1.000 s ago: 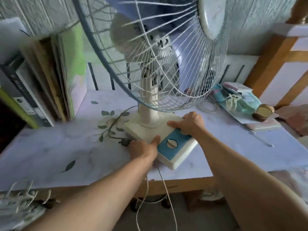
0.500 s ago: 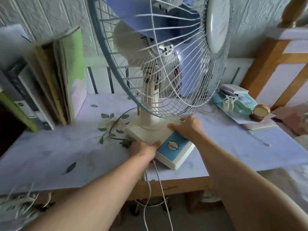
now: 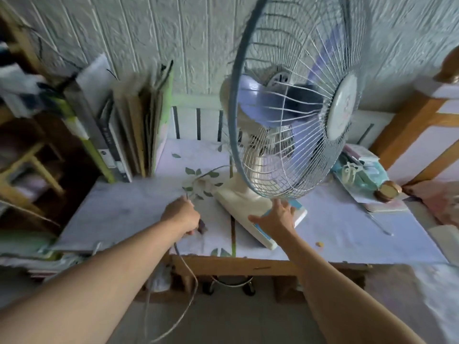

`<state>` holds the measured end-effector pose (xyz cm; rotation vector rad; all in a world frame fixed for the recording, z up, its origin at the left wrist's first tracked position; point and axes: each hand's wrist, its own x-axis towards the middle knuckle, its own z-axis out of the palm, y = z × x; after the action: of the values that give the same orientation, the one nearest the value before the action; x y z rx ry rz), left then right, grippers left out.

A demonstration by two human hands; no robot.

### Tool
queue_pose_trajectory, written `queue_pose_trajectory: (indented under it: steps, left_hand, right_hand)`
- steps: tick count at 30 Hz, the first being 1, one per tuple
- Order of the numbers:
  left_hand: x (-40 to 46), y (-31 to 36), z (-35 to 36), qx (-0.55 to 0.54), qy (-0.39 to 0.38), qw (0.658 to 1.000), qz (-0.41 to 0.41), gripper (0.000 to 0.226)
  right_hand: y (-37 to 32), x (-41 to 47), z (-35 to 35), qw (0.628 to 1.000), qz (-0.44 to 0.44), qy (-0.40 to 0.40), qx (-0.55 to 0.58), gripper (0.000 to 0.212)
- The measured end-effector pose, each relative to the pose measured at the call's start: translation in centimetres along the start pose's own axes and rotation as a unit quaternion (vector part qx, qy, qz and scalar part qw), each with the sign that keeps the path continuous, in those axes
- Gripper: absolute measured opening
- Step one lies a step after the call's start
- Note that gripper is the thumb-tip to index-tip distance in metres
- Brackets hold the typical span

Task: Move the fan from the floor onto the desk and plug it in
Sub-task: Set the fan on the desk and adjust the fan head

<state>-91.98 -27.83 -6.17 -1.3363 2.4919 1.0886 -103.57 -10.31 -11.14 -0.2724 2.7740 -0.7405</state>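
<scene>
White plastic fan point(image 3: 285, 135) is standing on the counter point(image 3: 124, 212); left hand point(image 3: 181, 216) is gripping the cord point(image 3: 183, 266), right hand point(image 3: 278, 217) resting spread on its base; plugging in is remaining.

Books and folders point(image 3: 129, 125) stand upright against the textured wall point(image 3: 149, 33) at the left. A wooden shelf unit point(image 3: 29, 157) sits beside them. At the right lie a teal pouch point(image 3: 367, 175), a round brown tin point(image 3: 387, 191) and a wooden bed frame point(image 3: 409, 125).
</scene>
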Motion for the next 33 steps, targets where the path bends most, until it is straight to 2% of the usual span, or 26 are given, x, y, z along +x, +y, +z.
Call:
queue_pose_trajectory:
  steps: [6, 14, 18, 23, 26, 29, 33]
  left_hand:
    - [-0.1, -1.7, -4.9, 0.054, 0.007, 0.998, 0.039, 0.024]
    - [3.2, -3.5, -11.7, 0.171, 0.028, 0.973, 0.151, 0.028]
    - [4.8, -4.0, -14.8, 0.244, 0.047, 0.931, 0.267, 0.028]
    - [6.4, -3.8, -17.0, 0.263, 0.143, 0.853, 0.428, 0.036]
    - [7.2, -3.2, -16.7, 0.278, 0.186, 0.804, 0.492, 0.025]
    - [8.6, -2.7, -15.4, 0.312, 0.174, 0.795, 0.490, 0.023]
    - [10.4, -3.3, -13.5, 0.363, 0.120, 0.821, 0.424, 0.032]
  right_hand:
    - [-3.4, -2.5, 1.0, 1.000, -0.010, -0.014, 0.007, 0.081]
    - [-9.2, -4.5, 3.4, 0.998, 0.054, 0.014, 0.022, 0.087]
    - [-11.9, -5.6, 4.1, 0.994, 0.084, 0.053, 0.049, 0.085]
    - [-14.3, -6.7, 4.6, 0.987, 0.123, 0.083, 0.066, 0.084]
    - [-14.4, -6.8, 4.9, 0.983, 0.145, 0.092, 0.063, 0.084]
    - [-14.0, -6.4, 5.0, 0.980, 0.162, 0.097, 0.069, 0.085]
    - [-13.1, -5.2, 4.8, 0.979, 0.165, 0.090, 0.083, 0.085]
